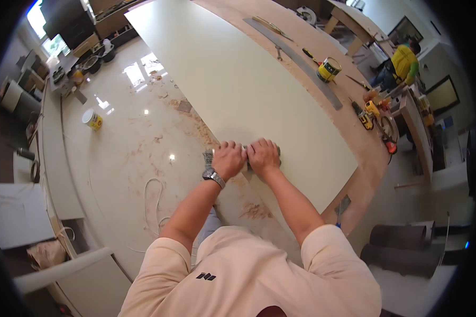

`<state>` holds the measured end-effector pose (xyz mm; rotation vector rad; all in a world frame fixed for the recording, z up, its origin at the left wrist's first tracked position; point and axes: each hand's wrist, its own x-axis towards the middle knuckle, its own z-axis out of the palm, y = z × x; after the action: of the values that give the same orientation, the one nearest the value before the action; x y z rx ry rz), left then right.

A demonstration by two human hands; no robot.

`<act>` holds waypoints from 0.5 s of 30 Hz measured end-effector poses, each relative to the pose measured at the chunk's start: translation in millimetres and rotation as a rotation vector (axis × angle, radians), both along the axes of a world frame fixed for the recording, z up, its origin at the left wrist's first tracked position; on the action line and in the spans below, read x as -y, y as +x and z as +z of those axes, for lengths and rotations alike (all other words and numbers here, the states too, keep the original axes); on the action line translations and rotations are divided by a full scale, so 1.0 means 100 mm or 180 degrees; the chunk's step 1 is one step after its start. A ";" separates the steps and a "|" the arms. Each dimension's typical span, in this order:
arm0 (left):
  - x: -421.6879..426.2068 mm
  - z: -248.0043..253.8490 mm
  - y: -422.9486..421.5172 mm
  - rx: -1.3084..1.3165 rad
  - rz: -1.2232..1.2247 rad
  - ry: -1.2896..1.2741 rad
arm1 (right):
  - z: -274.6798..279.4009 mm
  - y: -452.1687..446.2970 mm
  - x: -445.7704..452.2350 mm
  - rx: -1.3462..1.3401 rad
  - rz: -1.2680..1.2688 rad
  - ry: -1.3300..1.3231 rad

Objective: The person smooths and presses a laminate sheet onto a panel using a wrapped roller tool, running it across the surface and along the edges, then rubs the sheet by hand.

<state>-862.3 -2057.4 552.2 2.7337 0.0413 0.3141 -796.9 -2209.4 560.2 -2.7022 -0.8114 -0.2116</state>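
My left hand (229, 160) and my right hand (263, 156) are side by side at the left edge of a long cream panel (259, 95). Both are closed, fingers curled over a dark grey object (208, 158) that they mostly cover. Its ridged end juts out past my left hand, and a little grey shows beyond my right; its kind I cannot make out. The panel lies flat on a reddish-brown board (322, 50). A watch sits on my left wrist.
On the board's right side lie a long metal straightedge (301, 66), a yellow-and-black can (329, 70) and a cordless drill (363, 114). A scraper (342, 206) lies near the closer corner. Shavings (195, 124) litter the glossy floor, where a white tub (92, 119) stands. A co-worker (402, 63) is at the right.
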 end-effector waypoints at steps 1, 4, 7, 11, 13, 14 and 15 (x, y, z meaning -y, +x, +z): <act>0.22 -0.01 -0.13 0.0062 0.0011 0.0013 | -0.04 -0.13 0.24 0.0033 -0.0012 0.0088; 0.92 -0.03 -0.55 -0.0047 -0.0110 -0.0064 | -0.06 -0.59 0.94 0.0165 -0.0124 0.0232; 1.53 0.04 -0.93 -0.0101 -0.0267 -0.0098 | -0.01 -0.99 1.60 0.0094 -0.0144 0.0245; 2.09 0.07 -1.32 0.0004 -0.0420 -0.0200 | -0.02 -1.31 2.15 0.0267 -0.0071 0.0247; 2.15 0.07 -1.38 0.0162 -0.0382 -0.0235 | 0.01 -1.38 2.21 0.0278 -0.0054 0.0264; 2.15 0.07 -1.40 0.0221 -0.0374 -0.0246 | -0.02 -1.36 2.19 0.0304 -0.0038 0.0226; 2.14 0.08 -1.40 0.0165 -0.0309 -0.0217 | -0.05 -1.33 2.16 0.0325 -0.0035 0.0193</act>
<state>-1002.8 -2271.2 560.5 2.6485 -0.0928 0.3494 -930.1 -2425.7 554.8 -2.6577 -0.8052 -0.3732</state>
